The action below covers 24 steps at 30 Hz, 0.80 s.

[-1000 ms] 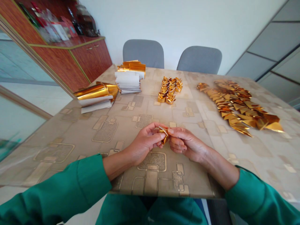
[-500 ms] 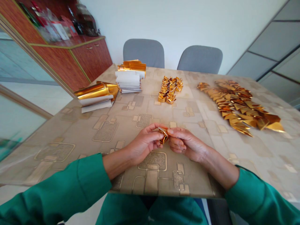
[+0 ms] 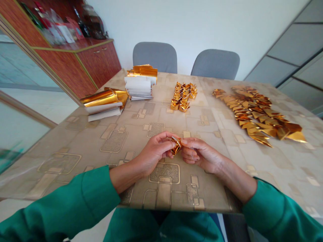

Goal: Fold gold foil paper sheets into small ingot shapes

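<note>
A small folded gold paper piece (image 3: 176,146) is held above the near part of the patterned table (image 3: 196,127). My left hand (image 3: 157,149) pinches it between thumb and fingers from the left. On its right side, my right hand (image 3: 198,153) grips the edge with thumb and index finger, the other fingers curled in. Beyond my hands, at the middle of the table, folded gold pieces (image 3: 183,95) stand in short rows. Many pointed gold paper pieces (image 3: 254,112) lie overlapping in long rows at the right.
At the back left are a stack of white and gold paper sheets (image 3: 139,88) and a bent bundle of gold sheets (image 3: 103,101). Two grey chairs (image 3: 155,55) are behind the table. A red-brown cabinet (image 3: 98,60) with bottles and bags stands at far left.
Both hands have barely moved; the gold piece between them is tilted very slightly differently. The stacks and rows on the table are the same.
</note>
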### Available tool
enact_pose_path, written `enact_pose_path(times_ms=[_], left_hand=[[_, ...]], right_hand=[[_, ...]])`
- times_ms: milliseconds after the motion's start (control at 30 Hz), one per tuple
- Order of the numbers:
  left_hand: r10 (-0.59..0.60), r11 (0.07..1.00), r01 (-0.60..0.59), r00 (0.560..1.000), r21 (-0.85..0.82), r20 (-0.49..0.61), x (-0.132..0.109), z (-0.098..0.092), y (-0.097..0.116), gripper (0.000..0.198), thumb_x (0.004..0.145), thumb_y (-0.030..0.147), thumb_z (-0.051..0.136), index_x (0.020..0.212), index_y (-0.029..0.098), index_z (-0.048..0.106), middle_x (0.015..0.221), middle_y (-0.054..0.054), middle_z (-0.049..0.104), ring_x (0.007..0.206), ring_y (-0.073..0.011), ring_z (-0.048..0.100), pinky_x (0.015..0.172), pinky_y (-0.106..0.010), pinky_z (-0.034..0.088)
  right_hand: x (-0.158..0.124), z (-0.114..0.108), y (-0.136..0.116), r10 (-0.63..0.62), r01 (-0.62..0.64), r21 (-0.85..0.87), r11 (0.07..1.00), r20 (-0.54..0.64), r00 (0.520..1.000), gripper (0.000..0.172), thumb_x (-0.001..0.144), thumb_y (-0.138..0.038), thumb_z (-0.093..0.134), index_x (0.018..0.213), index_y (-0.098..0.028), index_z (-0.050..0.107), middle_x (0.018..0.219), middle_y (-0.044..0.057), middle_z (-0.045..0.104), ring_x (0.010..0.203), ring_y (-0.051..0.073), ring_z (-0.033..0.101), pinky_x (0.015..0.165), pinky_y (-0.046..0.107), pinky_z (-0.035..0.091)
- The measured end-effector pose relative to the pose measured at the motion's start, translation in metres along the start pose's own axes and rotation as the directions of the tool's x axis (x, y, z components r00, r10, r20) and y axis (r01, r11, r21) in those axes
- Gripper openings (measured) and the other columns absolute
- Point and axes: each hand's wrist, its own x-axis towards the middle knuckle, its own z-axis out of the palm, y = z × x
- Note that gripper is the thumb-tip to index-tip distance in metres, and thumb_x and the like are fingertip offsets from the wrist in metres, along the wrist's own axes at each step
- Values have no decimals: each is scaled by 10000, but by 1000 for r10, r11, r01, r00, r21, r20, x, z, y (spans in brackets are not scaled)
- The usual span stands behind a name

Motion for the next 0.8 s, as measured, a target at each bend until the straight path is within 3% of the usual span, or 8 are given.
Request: enact_pose_path(times_ms=[100,233,333,500,567,700,800], left_hand=[[-65,988,71,997,-139,49,2,-1,2,170,776,225,724,934,179,682,837,-5,642,654,-78,547,588,-194,455],[-169,898,203,978,-391,120,4,-4,3,199,810,279,706,986,190,680,869,-5,653,622,-73,557,620,-220,496],[-117,869,173,982,-464,147,3,-4,3,272,782,322,751,1003,181,681,891,-4,657,669,-82,586,672,-237,519],[11,937,17,997,-348,81,1,-1,3,348,706,198,823,1016,213,666,915,11,672,733,-78,596,732,-224,501],[66,953,-46,996,-299,57,2,-2,3,295,723,237,816,978,211,670,917,6,678,726,-80,592,729,-226,491],[177,978,-168,982,-126,62,4,-5,2,261,763,342,785,954,192,691,920,-14,676,748,-103,593,720,-235,475],[176,984,-173,979,-41,99,4,-6,2,285,772,368,773,976,182,703,925,-28,672,806,-129,609,731,-243,471]], right_hand=[[0,0,0,-21,21,37,999,3,1000,262,805,-322,730,717,-182,527,478,-103,349,455,61,193,463,211,208],[0,2,-1,-114,115,68,991,-13,993,298,779,-348,774,752,-200,516,520,-98,344,493,72,228,499,203,243],[1,4,0,-215,219,50,975,-72,974,303,753,-365,798,768,-210,538,547,-90,387,521,77,294,543,200,304],[2,3,0,-316,315,-30,948,-174,933,268,677,-304,844,770,-211,611,649,-60,524,604,90,426,624,229,370],[0,1,-2,-275,273,-34,961,-161,948,243,667,-281,833,781,-206,632,693,-43,553,633,100,446,629,243,371],[-2,-1,-7,-147,149,19,989,-68,987,270,770,-447,701,734,-187,635,651,-15,528,611,122,416,609,267,370],[-1,-2,-6,-83,87,43,995,-84,993,235,748,-398,748,758,-189,641,669,-17,536,621,118,422,590,248,361]])
